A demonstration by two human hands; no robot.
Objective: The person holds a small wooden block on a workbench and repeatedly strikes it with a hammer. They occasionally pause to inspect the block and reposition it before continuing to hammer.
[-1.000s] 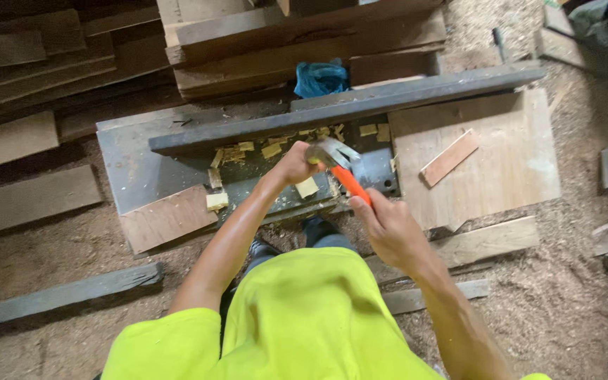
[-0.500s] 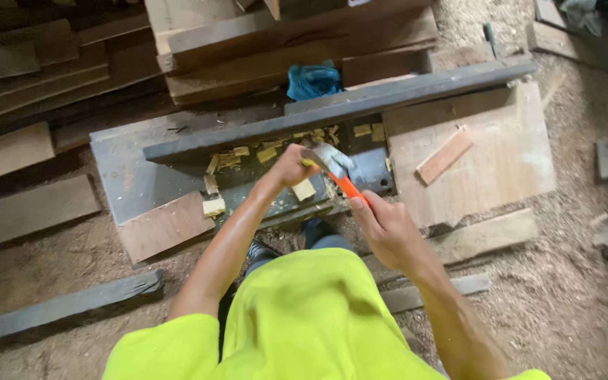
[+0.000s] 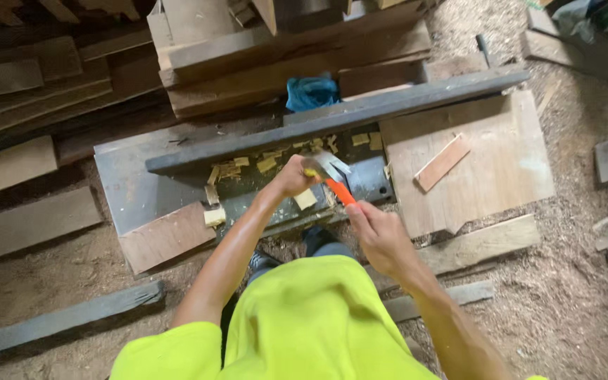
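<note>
My right hand grips the orange handle of a hammer, whose metal head hovers over a dark slab. My left hand is closed on a small yellow-handled tool, likely a chisel, held against the slab just under the hammer head. Several pale yellow wood chips lie scattered on the dark surface around both hands. A long grey plank runs across just beyond them. My yellow shirt fills the bottom of the view.
A light plywood sheet with a small reddish strip lies to the right. A blue cloth sits behind the plank. Stacked timber fills the top. A grey beam lies at lower left on sawdust.
The hammer head has come down closer to my left hand and the tool it holds. The view has shifted slightly; both hands stay at the same spot.
</note>
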